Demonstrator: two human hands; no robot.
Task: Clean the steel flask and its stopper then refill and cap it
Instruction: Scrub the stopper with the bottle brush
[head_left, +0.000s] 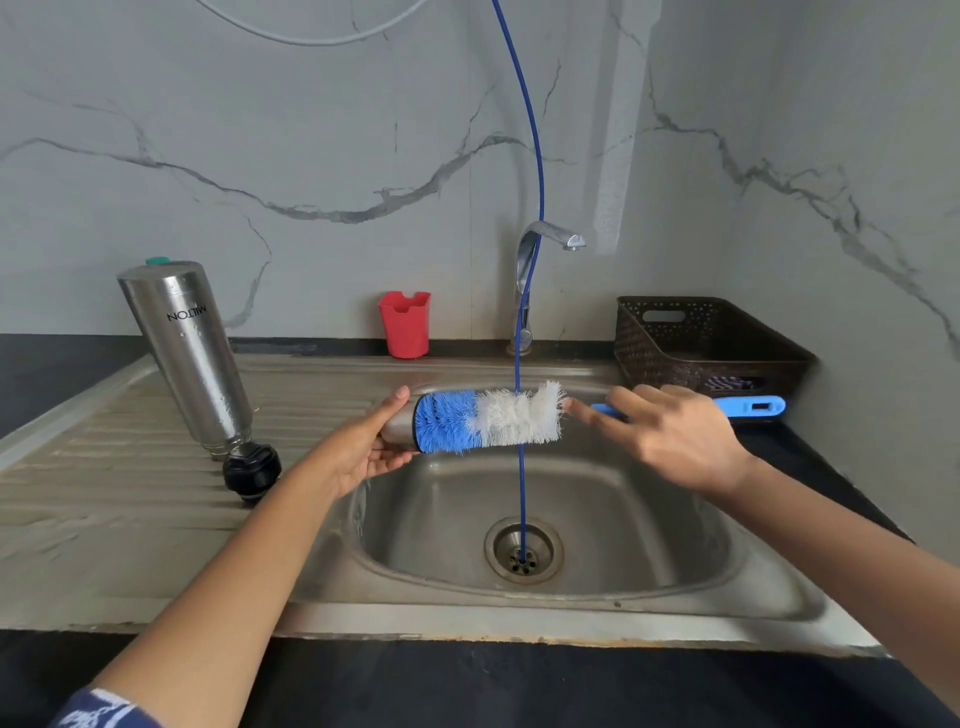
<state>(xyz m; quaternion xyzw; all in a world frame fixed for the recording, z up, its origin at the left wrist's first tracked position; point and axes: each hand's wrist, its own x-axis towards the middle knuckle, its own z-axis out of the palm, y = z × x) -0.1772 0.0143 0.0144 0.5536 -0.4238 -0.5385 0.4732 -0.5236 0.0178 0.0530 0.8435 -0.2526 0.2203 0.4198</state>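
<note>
The steel flask (189, 353) stands upside down and tilted on the sink's drainboard at the left. Its black stopper (251, 470) lies right beside the flask's mouth. Over the basin I hold a bottle brush (488, 418) level, with blue and white bristles and a blue handle. My right hand (670, 436) grips the handle, its forefinger stretched toward the bristles. My left hand (371, 441) is cupped with nearly straight fingers against the blue bristle tip.
The steel sink basin (649, 530) lies below the brush, with a thin blue hose (521, 493) hanging into its drain. Behind stand the tap (540, 244), a red cup (405, 325) and a brown basket (696, 343) at the right.
</note>
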